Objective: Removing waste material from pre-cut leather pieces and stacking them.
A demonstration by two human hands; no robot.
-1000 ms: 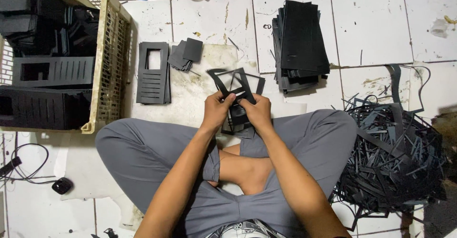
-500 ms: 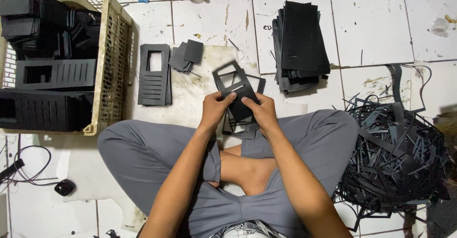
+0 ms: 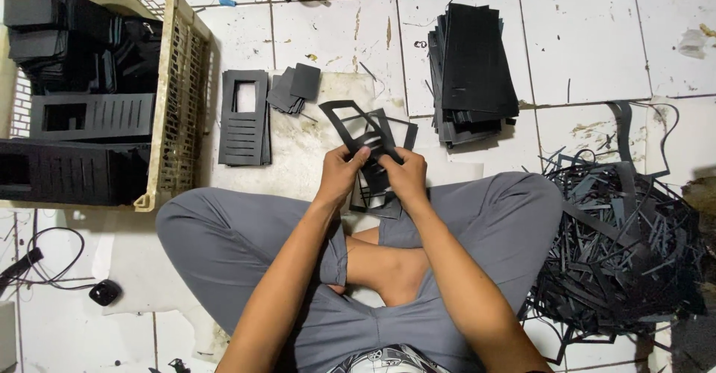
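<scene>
- Person sitting cross-legged on the white tiled floor [image 3: 589, 37], both hands working in front of the knees.
- Left hand [image 3: 339, 173] is gripping a thin black cut-out frame piece [image 3: 356, 123], fingers closed over its lower part.
- Right hand [image 3: 405, 173] is pinching the same piece from the other side, fingers closed; the hands are nearly touching.
- Frame piece is sticking up and away from the hands, tilted, over a small stack of black sheets [image 3: 377, 194] lying under the hands.
- Slotted black panel [image 3: 245, 118] is lying flat beyond the left hand, small black squares [image 3: 296, 88] just beside it.
- Yellow plastic crate [image 3: 176, 82] sitting at the floor's far left, holding more black panels.
- Tall stack of black sheets [image 3: 473, 67] is lying beyond the right hand.
- Heap of black offcut strips [image 3: 619, 246] is piling beside the right knee.
</scene>
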